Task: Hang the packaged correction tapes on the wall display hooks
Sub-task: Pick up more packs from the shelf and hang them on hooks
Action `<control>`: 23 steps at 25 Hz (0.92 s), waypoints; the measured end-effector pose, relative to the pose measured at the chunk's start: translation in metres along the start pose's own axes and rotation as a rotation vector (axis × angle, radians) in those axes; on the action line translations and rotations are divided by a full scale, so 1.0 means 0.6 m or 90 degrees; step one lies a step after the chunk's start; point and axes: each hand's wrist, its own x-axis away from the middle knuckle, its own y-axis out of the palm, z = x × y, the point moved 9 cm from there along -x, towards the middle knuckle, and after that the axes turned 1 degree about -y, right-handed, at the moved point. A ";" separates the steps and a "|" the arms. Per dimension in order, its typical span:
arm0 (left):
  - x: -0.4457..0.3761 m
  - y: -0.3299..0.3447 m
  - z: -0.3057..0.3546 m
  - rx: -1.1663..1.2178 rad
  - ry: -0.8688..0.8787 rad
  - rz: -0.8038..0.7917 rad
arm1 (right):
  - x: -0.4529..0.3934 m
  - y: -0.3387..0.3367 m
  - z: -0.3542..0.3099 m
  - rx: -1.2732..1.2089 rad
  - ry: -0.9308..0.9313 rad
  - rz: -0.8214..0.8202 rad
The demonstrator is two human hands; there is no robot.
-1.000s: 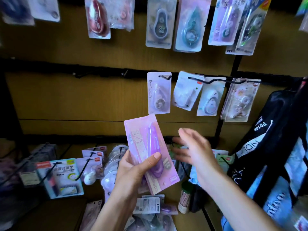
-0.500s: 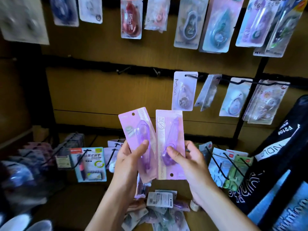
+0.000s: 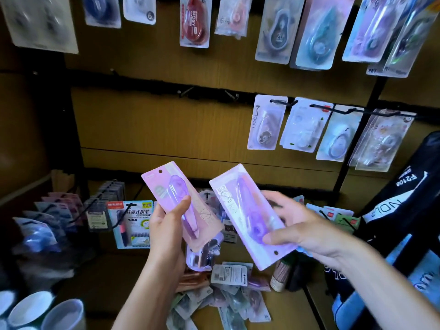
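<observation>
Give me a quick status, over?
Left hand grips one purple pack. Right hand grips another. Neither hung. Empty hooks unobstructed.
</observation>
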 end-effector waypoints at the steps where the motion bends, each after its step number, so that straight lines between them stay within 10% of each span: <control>1: 0.000 0.000 0.004 -0.008 0.006 -0.002 | 0.007 -0.020 -0.016 0.058 -0.010 0.020; 14: 0.076 0.131 -0.047 0.019 -0.128 -0.315 | -0.043 -0.074 -0.132 -0.077 -0.210 0.322; 23: 0.057 0.099 0.001 0.118 0.046 -0.146 | -0.043 0.043 -0.084 -0.194 -0.213 0.264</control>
